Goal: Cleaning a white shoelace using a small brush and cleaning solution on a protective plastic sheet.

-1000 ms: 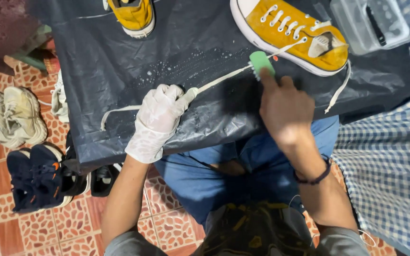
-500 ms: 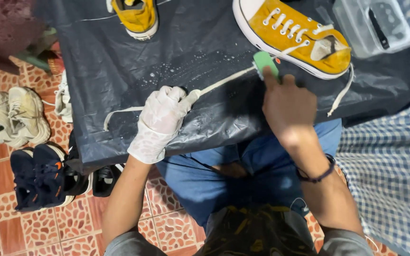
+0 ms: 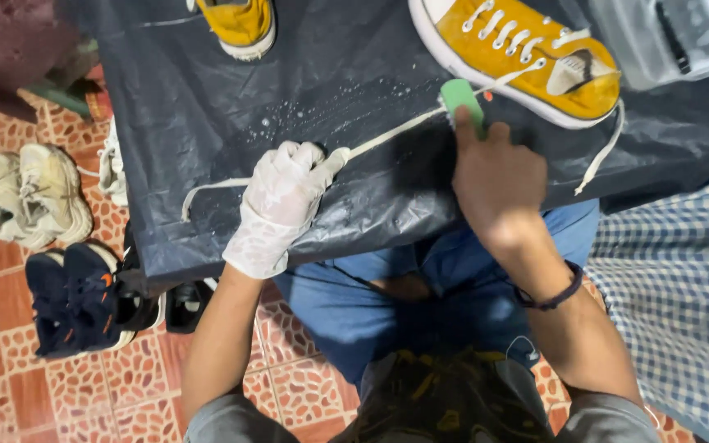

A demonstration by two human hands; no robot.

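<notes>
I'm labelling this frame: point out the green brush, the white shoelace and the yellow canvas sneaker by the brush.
green plastic brush (image 3: pixel 459 96): head view, on its top end.
white flat shoelace (image 3: pixel 391 134): head view, mid-length, on the black sheet.
yellow canvas sneaker (image 3: pixel 509 61): head view, on the laced upper.

— How many views do you have here?

— Just 1: the camera on your head, so no second view shares the scene.

— Which way does it face?

— Almost straight down over your own lap, toward the tabletop (image 3: pixel 207 98) in front of you.

— How near?

— Close. Your left hand (image 3: pixel 282 201) and right hand (image 3: pixel 498 176) sit mid-frame, forearms running off the bottom edge. The tabletop's far side is cut off at the top, and tiled floor (image 3: pixel 10 385) shows at the left.
</notes>
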